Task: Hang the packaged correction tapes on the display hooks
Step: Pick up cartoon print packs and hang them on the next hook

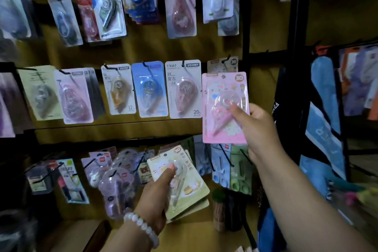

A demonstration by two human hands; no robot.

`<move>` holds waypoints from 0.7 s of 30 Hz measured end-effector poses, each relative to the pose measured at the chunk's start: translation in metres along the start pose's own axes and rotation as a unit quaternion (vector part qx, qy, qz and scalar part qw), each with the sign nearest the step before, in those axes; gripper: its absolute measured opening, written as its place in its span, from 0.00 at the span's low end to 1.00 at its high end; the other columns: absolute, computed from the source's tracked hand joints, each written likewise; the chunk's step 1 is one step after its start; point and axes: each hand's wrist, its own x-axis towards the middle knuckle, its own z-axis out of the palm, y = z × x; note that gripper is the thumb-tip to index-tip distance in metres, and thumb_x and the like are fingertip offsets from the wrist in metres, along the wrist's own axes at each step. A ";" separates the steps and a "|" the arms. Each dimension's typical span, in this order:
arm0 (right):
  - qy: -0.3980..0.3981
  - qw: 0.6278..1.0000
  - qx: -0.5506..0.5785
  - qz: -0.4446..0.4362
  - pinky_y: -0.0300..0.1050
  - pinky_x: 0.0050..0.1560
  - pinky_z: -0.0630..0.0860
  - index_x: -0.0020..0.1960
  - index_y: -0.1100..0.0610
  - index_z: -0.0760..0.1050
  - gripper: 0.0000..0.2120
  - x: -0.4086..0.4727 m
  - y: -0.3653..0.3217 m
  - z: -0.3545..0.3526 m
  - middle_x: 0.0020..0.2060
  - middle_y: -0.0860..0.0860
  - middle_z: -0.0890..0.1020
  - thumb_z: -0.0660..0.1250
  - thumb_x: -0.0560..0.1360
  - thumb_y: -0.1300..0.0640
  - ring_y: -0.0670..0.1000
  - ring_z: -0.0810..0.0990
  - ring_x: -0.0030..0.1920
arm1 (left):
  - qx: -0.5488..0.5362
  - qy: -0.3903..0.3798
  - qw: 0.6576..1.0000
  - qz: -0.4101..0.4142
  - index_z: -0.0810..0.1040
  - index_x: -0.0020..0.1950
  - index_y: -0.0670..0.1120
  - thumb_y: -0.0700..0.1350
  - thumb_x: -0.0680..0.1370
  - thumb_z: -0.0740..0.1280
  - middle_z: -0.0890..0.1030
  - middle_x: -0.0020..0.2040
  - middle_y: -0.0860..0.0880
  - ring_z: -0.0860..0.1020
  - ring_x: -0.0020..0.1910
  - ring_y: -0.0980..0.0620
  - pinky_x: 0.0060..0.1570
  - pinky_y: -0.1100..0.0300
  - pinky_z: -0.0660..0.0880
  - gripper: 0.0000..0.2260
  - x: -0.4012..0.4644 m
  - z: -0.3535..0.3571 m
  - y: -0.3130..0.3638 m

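Observation:
My right hand (258, 129) grips a pink packaged correction tape (223, 96) by its lower right corner and holds it upright, just below a black display hook (226, 59) at the right end of the middle row. A beige pack (216, 65) hangs on that hook behind it. My left hand (158, 194) grips a small stack of cream and green packaged correction tapes (188, 182), tilted, low in front of the bottom row, with the thumb on the top pack.
Three rows of black hooks on a yellow-brown board carry several hanging packs, such as a white one (184, 88) and a blue one (149, 88). A black upright post (294, 47) and blue bags (323, 129) stand to the right. A dark cup (227, 208) sits on the shelf below.

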 end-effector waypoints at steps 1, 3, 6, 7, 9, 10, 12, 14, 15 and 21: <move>0.008 1.000 -0.004 -0.016 0.51 0.49 0.81 0.47 0.53 0.81 0.08 0.007 -0.008 0.000 0.44 0.51 0.87 0.72 0.73 0.50 0.52 0.86 0.46 | -0.002 -0.002 1.000 -0.002 0.79 0.61 0.39 0.51 0.78 0.67 0.85 0.51 0.36 0.84 0.50 0.35 0.52 0.43 0.80 0.19 -0.001 0.002 0.001; 0.022 0.999 -0.008 -0.039 0.52 0.50 0.81 0.45 0.53 0.81 0.05 0.022 -0.021 0.002 0.44 0.52 0.86 0.71 0.74 0.51 0.54 0.85 0.48 | -0.004 -0.003 1.000 -0.006 0.79 0.61 0.38 0.51 0.78 0.67 0.85 0.51 0.35 0.83 0.50 0.35 0.50 0.44 0.81 0.19 -0.004 0.004 0.002; 0.036 0.998 -0.008 -0.043 0.47 0.45 0.80 0.43 0.52 0.79 0.04 0.040 -0.033 0.004 0.42 0.50 0.85 0.70 0.75 0.53 0.51 0.84 0.44 | -0.005 -0.002 1.000 -0.015 0.80 0.60 0.38 0.51 0.77 0.68 0.85 0.50 0.35 0.84 0.49 0.35 0.48 0.45 0.82 0.19 -0.007 0.007 0.003; 0.037 0.998 -0.012 -0.040 0.44 0.42 0.80 0.43 0.52 0.79 0.04 0.045 -0.035 0.005 0.42 0.49 0.85 0.70 0.76 0.53 0.50 0.84 0.43 | -0.005 0.000 1.000 -0.016 0.80 0.60 0.37 0.51 0.77 0.68 0.85 0.50 0.35 0.84 0.49 0.35 0.49 0.44 0.81 0.19 -0.008 0.007 0.003; 0.038 0.999 -0.019 -0.031 0.39 0.38 0.79 0.44 0.52 0.78 0.04 0.051 -0.036 0.006 0.42 0.49 0.84 0.69 0.76 0.53 0.48 0.84 0.42 | -0.004 0.001 1.000 -0.019 0.80 0.60 0.37 0.51 0.77 0.68 0.85 0.50 0.35 0.84 0.50 0.35 0.52 0.43 0.80 0.20 -0.008 0.006 0.003; 0.039 0.999 -0.024 -0.027 0.38 0.36 0.78 0.44 0.53 0.78 0.04 0.053 -0.035 0.006 0.42 0.48 0.84 0.69 0.76 0.53 0.47 0.83 0.41 | -0.002 0.001 1.000 -0.020 0.80 0.60 0.37 0.51 0.77 0.69 0.85 0.50 0.35 0.83 0.50 0.35 0.52 0.43 0.80 0.20 -0.008 0.006 0.003; 0.043 0.998 -0.035 -0.019 0.36 0.33 0.77 0.47 0.55 0.79 0.05 0.055 -0.032 0.007 0.42 0.48 0.84 0.68 0.77 0.53 0.46 0.83 0.40 | -0.002 0.000 1.000 -0.023 0.80 0.60 0.37 0.52 0.77 0.68 0.85 0.51 0.35 0.83 0.51 0.35 0.53 0.42 0.80 0.20 -0.008 0.005 0.004; 0.045 0.998 -0.036 -0.012 0.36 0.32 0.76 0.50 0.56 0.79 0.07 0.056 -0.029 0.007 0.42 0.48 0.84 0.68 0.77 0.52 0.45 0.83 0.39 | -0.002 0.000 1.000 -0.023 0.80 0.60 0.38 0.52 0.77 0.68 0.84 0.51 0.35 0.83 0.51 0.35 0.57 0.40 0.78 0.20 -0.007 0.004 0.003; 0.045 0.998 -0.039 -0.009 0.35 0.32 0.76 0.50 0.57 0.79 0.08 0.057 -0.027 0.008 0.42 0.49 0.84 0.68 0.77 0.52 0.45 0.83 0.39 | -0.003 0.002 1.000 -0.022 0.80 0.61 0.38 0.52 0.77 0.69 0.84 0.52 0.35 0.83 0.52 0.35 0.58 0.39 0.77 0.20 -0.007 0.003 0.002; 0.058 0.995 -0.078 0.038 0.44 0.41 0.80 0.52 0.59 0.79 0.12 0.074 -0.017 0.014 0.47 0.54 0.84 0.69 0.76 0.51 0.53 0.84 0.43 | -0.004 -0.002 1.000 -0.021 0.80 0.60 0.38 0.52 0.76 0.69 0.85 0.51 0.35 0.83 0.51 0.35 0.58 0.38 0.77 0.20 -0.004 0.002 -0.002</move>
